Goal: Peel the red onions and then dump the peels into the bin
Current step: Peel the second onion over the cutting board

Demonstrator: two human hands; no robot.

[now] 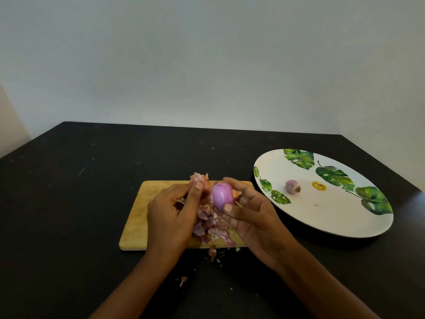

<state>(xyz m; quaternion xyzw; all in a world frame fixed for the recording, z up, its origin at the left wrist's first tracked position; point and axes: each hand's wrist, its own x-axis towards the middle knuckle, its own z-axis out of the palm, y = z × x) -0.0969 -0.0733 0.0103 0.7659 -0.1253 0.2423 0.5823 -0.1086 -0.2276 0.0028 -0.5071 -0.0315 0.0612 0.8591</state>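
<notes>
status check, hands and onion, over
Right grip holds the onion over the board. Left grip pinches a peel. Peel pile on board, bin not in view.

Peeled onion (220, 195), centre frame: glossy purple-pink. Peels (210, 226): mottled pink, purple and white. Cutting board (140, 212): light yellow-brown wood. Table (69, 203): black. Plate (333, 217), right of frame: white, green leaf print, one yellow spot. Small onion (292, 186): pale purple, brown end.

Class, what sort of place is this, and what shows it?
Likely a home kitchen: a wooden cutting board strewn with onion peels, a red onion being peeled, and a leaf-patterned plate on a dark table.
</notes>
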